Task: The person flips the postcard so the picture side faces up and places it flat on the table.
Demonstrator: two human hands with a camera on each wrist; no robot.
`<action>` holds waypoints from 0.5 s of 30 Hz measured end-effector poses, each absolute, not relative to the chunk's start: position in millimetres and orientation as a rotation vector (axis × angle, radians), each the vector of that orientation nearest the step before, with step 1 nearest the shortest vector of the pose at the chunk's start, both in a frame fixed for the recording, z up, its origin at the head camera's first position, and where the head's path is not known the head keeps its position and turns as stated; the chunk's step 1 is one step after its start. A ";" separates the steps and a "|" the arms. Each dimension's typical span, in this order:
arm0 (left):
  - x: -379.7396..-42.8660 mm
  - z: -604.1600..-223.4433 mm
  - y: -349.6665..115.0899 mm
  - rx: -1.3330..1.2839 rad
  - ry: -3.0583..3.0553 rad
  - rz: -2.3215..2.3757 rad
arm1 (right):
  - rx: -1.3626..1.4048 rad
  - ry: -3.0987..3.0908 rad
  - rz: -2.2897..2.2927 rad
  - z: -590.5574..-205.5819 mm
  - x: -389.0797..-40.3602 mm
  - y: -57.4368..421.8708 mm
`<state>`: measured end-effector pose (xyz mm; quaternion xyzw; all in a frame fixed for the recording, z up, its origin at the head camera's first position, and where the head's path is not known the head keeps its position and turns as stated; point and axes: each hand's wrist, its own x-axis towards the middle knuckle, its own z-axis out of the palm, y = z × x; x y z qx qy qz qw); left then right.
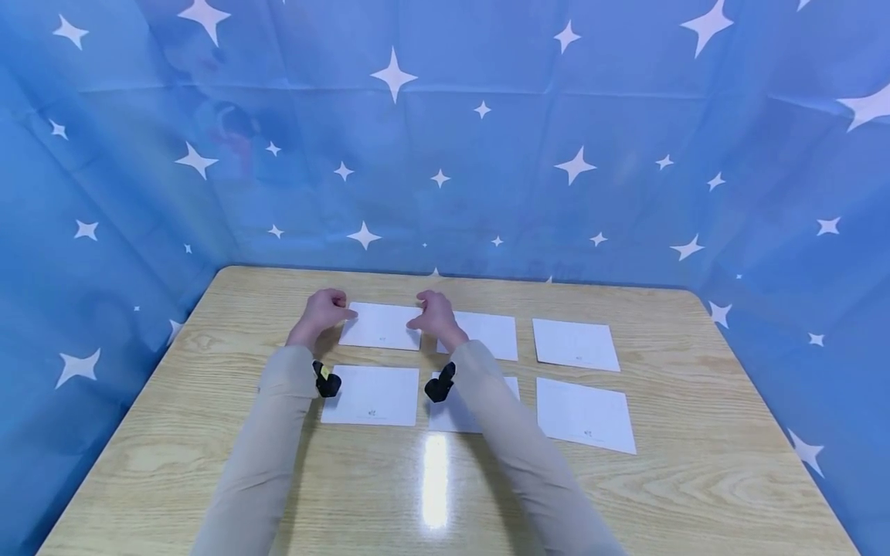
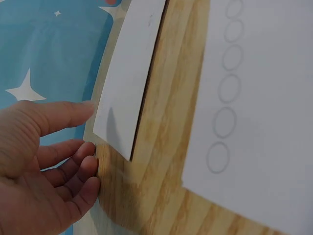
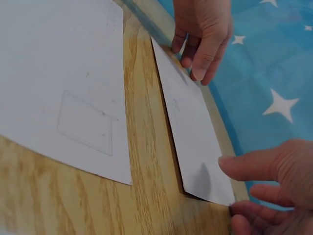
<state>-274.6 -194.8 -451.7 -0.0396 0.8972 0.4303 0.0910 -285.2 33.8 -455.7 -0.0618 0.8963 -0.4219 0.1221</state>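
Observation:
At the far left of the table lies a white postcard (image 1: 381, 326), between both hands. My left hand (image 1: 323, 309) is at its left end; in the left wrist view the thumb stands over the edge and casts a shadow on the postcard (image 2: 129, 73), the other fingers loosely bent beside it. At the right end is my right hand (image 1: 438, 316). The right wrist view shows that thumb just over the edge of the postcard (image 3: 190, 117), with a shadow below it and the fingertips near the corner. Neither hand visibly pinches the card.
Several more white postcards lie in two rows, including the near left one (image 1: 371, 395), with printed circles and a stamp box, and the far right one (image 1: 575, 344). My right forearm partly covers the near middle one (image 1: 455, 413). A blue star-patterned curtain (image 1: 459, 201) surrounds the wooden table (image 1: 695, 463).

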 end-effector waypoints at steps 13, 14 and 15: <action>-276.5 -454.5 -187.4 -0.180 2.700 1.221 | -0.217 2.648 -1.028 -452.1 -289.9 30.3; -276.4 -454.4 -187.0 -0.178 2.705 1.217 | -0.227 2.651 -1.002 -451.3 -290.8 30.3; -276.4 -454.3 -186.8 -0.175 2.707 1.216 | -0.236 2.653 -0.974 -450.7 -291.5 30.3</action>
